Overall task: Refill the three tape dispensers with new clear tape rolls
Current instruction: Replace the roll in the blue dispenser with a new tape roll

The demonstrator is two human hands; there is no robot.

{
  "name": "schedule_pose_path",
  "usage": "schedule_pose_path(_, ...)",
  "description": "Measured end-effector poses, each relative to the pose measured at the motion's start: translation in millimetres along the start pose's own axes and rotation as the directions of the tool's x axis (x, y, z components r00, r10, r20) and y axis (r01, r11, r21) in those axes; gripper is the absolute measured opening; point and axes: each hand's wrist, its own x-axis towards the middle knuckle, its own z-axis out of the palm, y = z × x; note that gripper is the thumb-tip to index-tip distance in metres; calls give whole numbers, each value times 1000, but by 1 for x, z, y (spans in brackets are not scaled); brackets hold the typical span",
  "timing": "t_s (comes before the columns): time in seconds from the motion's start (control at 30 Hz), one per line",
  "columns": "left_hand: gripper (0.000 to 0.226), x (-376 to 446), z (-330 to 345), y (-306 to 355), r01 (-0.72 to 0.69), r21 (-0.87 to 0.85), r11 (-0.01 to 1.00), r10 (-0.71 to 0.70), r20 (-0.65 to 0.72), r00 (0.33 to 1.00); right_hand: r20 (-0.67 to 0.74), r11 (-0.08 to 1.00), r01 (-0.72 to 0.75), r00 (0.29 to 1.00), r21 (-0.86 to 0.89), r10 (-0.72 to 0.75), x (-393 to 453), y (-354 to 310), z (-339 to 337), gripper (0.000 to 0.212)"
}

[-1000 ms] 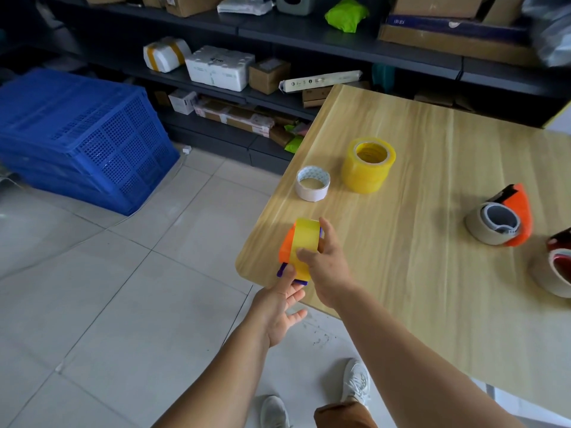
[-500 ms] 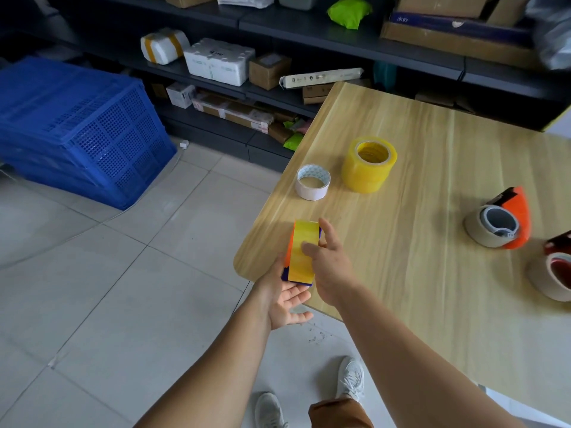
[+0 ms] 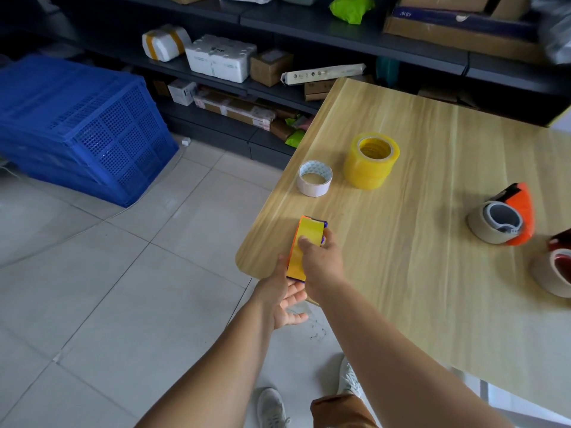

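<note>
An orange and purple tape dispenser (image 3: 304, 242) loaded with a yellowish clear roll stands on edge at the near left corner of the wooden table (image 3: 417, 273). My right hand (image 3: 321, 264) grips it from above, thumb on the tape face. Just below it, at the table's edge, my left hand (image 3: 285, 298) lies palm up with relaxed fingers touching the dispenser's lower end. A stack of yellowish clear tape rolls (image 3: 370, 160) and an empty white cardboard core (image 3: 314, 178) sit farther back. An orange dispenser (image 3: 502, 220) and a red dispenser (image 3: 556, 270) lie at the right.
A stack of blue plastic crates (image 3: 77, 125) stands on the tiled floor at the left. Dark shelves (image 3: 278, 57) with boxes and parcels run along the back. My shoes (image 3: 272, 407) show below the table edge.
The dispenser has turned in my hands from showing its orange side to standing edge-on. My left hand moved up under its lower end. The view shifted slightly.
</note>
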Motion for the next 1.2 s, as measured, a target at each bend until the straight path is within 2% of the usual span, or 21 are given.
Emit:
schedule_pose_path(0.2, 74, -4, -11, -6, -66, 21, 998, 65, 36, 997, 19, 1000, -17, 1000, 21, 17, 0, 2, 5, 58)
schedule_pose_path(0.33, 75, -8, -12, -2, -59, 43, 997, 57, 55, 997, 27, 1000, -10, 1000, -15, 11, 0, 7, 5, 60)
schedule_pose_path(0.43, 75, -8, -13, 1, -58, 119, 991, 60, -7, 998, 26, 999, -29, 999, -13, 29, 1, 10, 4, 55)
schedule_pose_path(0.5, 64, -9, -13, 4, -136, 213, 968, 166, -132, 977, 41, 998, -55, 998, 5, 54, 1, 10, 4, 48)
schedule_pose_path(0.57, 40, -11, -14, 6, -307, 352, 884, 398, -221, 891, 73, 995, -93, 993, 38, 91, 1, 10, 4, 45)
schedule_pose_path(0.63, 30, -17, -13, 10, -460, 464, 757, 582, -158, 798, 78, 993, -112, 991, 46, 108, 1, 8, 2, 44)
schedule_pose_path(0.67, 27, -20, -12, 11, -510, 479, 714, 619, -91, 780, 76, 992, -117, 991, 48, 113, 2, 6, 0, 43)
schedule_pose_path(0.77, 25, -22, -12, 12, -567, 541, 621, 642, 63, 764, 63, 992, -121, 991, 38, 118, 5, 5, -8, 35)
schedule_pose_path(0.8, 26, -21, -13, 13, -573, 571, 587, 656, 79, 751, 66, 991, -127, 990, 40, 124, 5, 5, -8, 41)
schedule_pose_path(0.87, 28, -18, -15, 17, -560, 622, 547, 675, 66, 734, 75, 989, -144, 987, 43, 140, 7, 5, -9, 50)
schedule_pose_path(0.93, 30, -19, -16, 23, -534, 673, 511, 676, 70, 734, 90, 987, -151, 985, 50, 146, 7, 3, -9, 48)
schedule_pose_path(1.2, 23, -30, -16, 34, -463, 751, 471, 602, 110, 791, 107, 992, -120, 988, 40, 115, 8, 9, -9, 47)
